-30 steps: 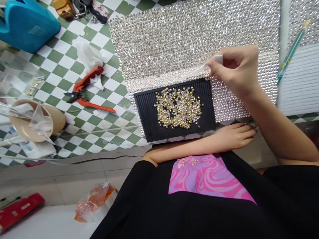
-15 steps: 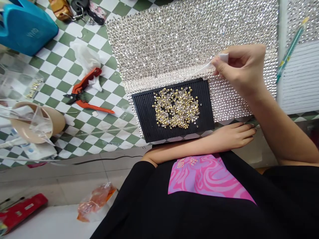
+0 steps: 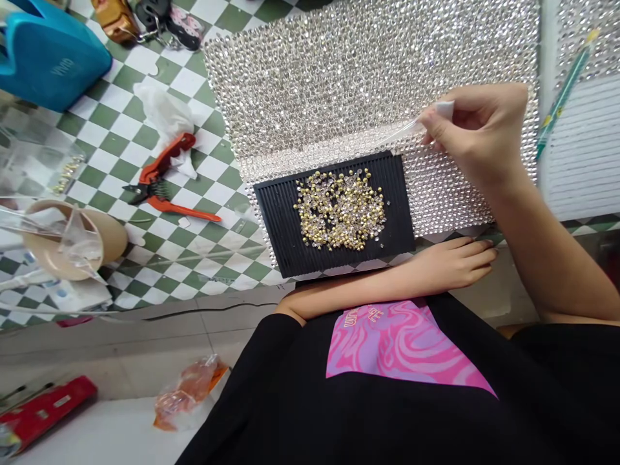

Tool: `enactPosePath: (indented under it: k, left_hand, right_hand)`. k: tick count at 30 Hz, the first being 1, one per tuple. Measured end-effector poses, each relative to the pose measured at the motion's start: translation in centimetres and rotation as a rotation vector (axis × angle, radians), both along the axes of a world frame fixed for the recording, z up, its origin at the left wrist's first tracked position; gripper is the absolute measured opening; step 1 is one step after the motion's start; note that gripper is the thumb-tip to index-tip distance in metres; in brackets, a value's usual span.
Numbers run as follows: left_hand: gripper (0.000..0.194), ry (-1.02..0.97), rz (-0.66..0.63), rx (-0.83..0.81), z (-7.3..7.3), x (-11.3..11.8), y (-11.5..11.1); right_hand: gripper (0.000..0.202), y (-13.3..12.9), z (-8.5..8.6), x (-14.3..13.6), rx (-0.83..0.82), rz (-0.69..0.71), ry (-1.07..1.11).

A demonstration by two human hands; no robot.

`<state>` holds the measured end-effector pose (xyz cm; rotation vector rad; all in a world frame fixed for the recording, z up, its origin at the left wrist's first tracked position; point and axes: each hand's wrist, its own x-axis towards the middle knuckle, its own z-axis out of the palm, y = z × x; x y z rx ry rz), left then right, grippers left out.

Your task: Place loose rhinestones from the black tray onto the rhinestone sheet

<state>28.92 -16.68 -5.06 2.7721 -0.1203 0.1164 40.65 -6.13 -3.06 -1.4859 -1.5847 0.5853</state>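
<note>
My right hand (image 3: pixel 477 132) is closed in a pinch on a thin clear strip with a white end (image 3: pixel 444 110). The strip slants down to the left over a sheet set with rows of glittering rhinestones (image 3: pixel 339 84). Below it, a black ridged tray (image 3: pixel 283 236) lies partly over the sheet. Loose gold and clear rhinestones (image 3: pixel 339 210) are heaped in that tray. My left hand (image 3: pixel 467 261) rests at the table's near edge, holding nothing, its fingers stretched out. The left forearm lies across my front, just below the tray.
Red-handled pruning shears (image 3: pixel 162 187) and a crumpled tissue (image 3: pixel 165 113) lie on the checkered tabletop (image 3: pixel 208 236). A beige cup (image 3: pixel 109 232) and a blue container (image 3: pixel 61 61) stand at the left. A teal pen (image 3: pixel 564 97) lies on the right-hand sheet.
My right hand has moved slightly to the right with the strip pinched in it. The left hand and the tray look nearly the same.
</note>
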Motion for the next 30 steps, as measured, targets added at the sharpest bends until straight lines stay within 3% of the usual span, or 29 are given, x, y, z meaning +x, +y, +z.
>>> enactPosePath:
  k: [20, 30]
  left_hand:
    - [0.057, 0.050, -0.038, 0.033, 0.5, -0.1, 0.4]
    - [0.053, 0.039, -0.032, -0.001, 0.3, 0.1, 0.3]
  right_hand:
    - [0.039, -0.7, 0.4, 1.2, 0.011, -0.044, 0.023]
    - [0.024, -1.1, 0.4, 1.8, 0.001, -0.074, 0.063]
